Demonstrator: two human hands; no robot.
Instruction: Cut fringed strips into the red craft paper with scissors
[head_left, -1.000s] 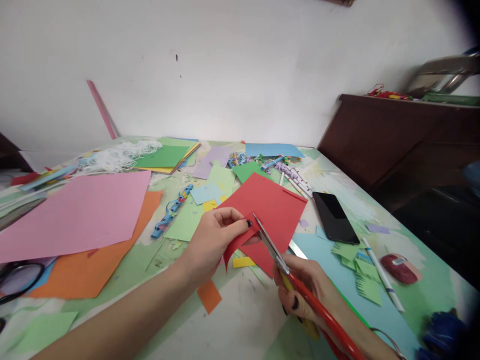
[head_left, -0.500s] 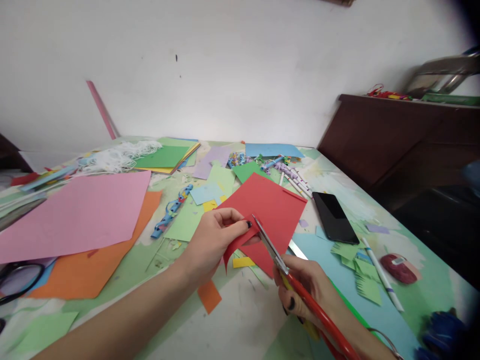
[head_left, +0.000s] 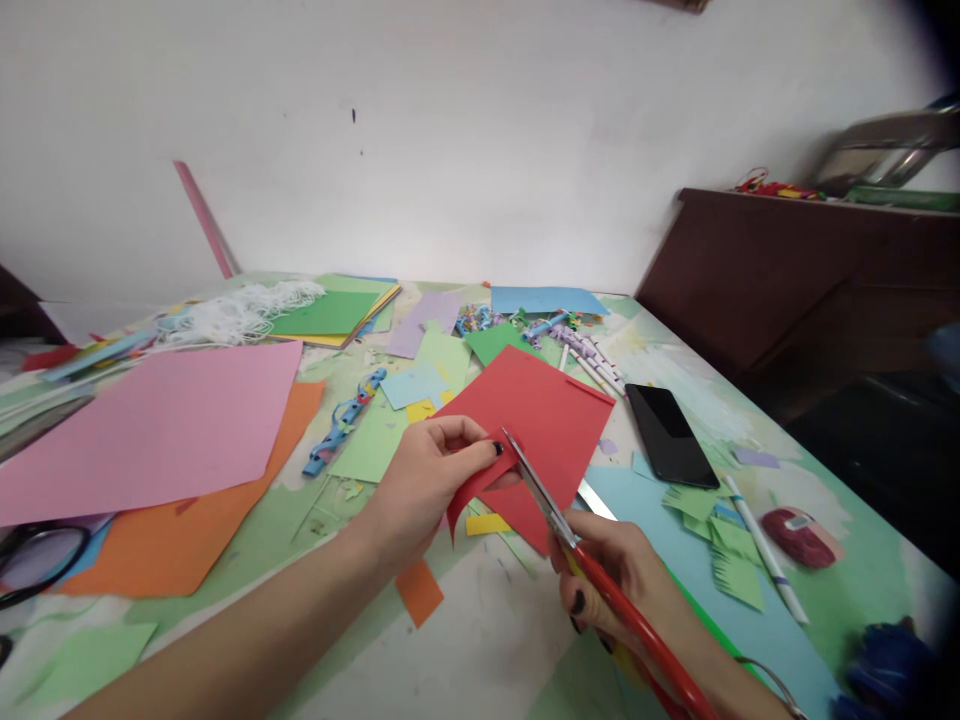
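Between thumb and fingers, my left hand (head_left: pixel 442 470) pinches a small piece of red paper (head_left: pixel 471 490) whose lower corner curls down. My right hand (head_left: pixel 619 570) grips a pair of scissors (head_left: pixel 559 520) with red and yellow handles. Their blades point up and left, nearly closed, with the tips beside my left thumb at the edge of the small piece. Under both hands lies a larger red sheet (head_left: pixel 555 415), with a narrow folded strip along its far right edge. Part of the small piece is hidden by my left fingers.
Pink paper (head_left: pixel 165 430) overlaps orange paper (head_left: pixel 262 500) on the left. A blue decorated paper roll (head_left: pixel 341 425) lies nearer the middle. To the right are a black phone (head_left: pixel 670 435), fringed green scraps (head_left: pixel 724 545), a white marker (head_left: pixel 765 550) and dark red yarn (head_left: pixel 799 535). White string (head_left: pixel 232 310) is heaped at the back.
Almost nothing differs. The scissor blades look slightly more closed, and my right fingers have shifted a little on the handles. My left hand keeps its place.
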